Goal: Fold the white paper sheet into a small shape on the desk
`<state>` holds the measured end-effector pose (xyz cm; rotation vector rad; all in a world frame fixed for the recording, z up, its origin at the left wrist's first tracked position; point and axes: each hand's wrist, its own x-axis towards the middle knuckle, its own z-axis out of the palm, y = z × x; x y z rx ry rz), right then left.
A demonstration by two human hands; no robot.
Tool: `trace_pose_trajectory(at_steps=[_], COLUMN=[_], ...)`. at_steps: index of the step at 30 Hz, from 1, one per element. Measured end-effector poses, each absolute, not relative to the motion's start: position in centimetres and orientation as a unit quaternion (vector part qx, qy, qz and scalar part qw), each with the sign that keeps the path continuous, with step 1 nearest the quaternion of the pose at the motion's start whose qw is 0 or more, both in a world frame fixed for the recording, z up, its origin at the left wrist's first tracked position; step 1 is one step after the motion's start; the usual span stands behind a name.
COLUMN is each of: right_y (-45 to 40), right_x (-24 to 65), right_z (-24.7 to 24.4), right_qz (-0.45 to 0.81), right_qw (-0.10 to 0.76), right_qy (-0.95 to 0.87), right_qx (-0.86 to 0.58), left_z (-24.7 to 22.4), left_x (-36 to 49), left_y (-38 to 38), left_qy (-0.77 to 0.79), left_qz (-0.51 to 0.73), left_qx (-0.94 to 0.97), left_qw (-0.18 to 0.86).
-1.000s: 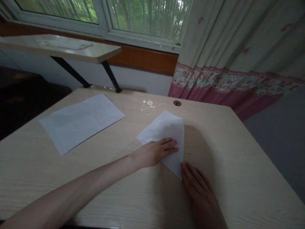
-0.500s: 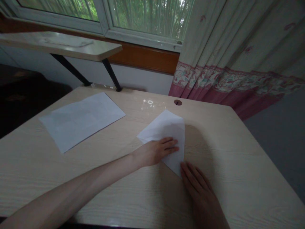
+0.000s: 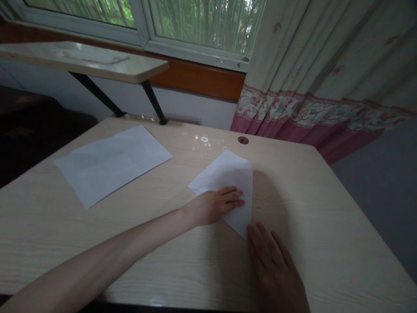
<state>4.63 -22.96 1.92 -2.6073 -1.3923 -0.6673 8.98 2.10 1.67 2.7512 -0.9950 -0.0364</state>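
A folded sheet of white paper (image 3: 224, 169) lies on the pale wood-grain desk, its right edge running nearly straight toward me. Across its middle rests my left hand (image 3: 221, 204), fingers stretched out and pressing on the paper. My right hand (image 3: 273, 256) lies at the paper's near right corner, fingers extended and a little spread, the index fingertip touching the corner. Part of the paper's near left edge is covered by my left hand and wrist.
Another white sheet (image 3: 114, 165) with faint creases lies flat at the left of the desk (image 3: 325, 226). A raised shelf (image 3: 97, 61) on black legs stands behind it. A round cable hole (image 3: 243, 140) sits near the back edge, below the curtain (image 3: 302, 104).
My right hand's fingers have spread further apart and shifted slightly toward me along the paper's corner. My left hand and the paper stay about where they were.
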Motion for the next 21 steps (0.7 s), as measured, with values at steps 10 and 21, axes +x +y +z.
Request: trace_pose_trajectory(at_steps=[10,21], right_y=[-24.7,-24.6], right_x=[5.1,13.7], right_z=[2.0,6.4], right_qz=[-0.209,-0.085], right_qw=[0.106,0.109], right_qy=[-0.496,-0.505], right_qx=[-0.836,-0.852], left_z=[1.6,1.3], left_x=[9.0,9.0], left_y=[1.8,2.0], left_qy=[-0.332,-0.330], left_qz=[-0.002,-0.010], left_qx=[0.938,0.940], left_qw=[0.098,0.084])
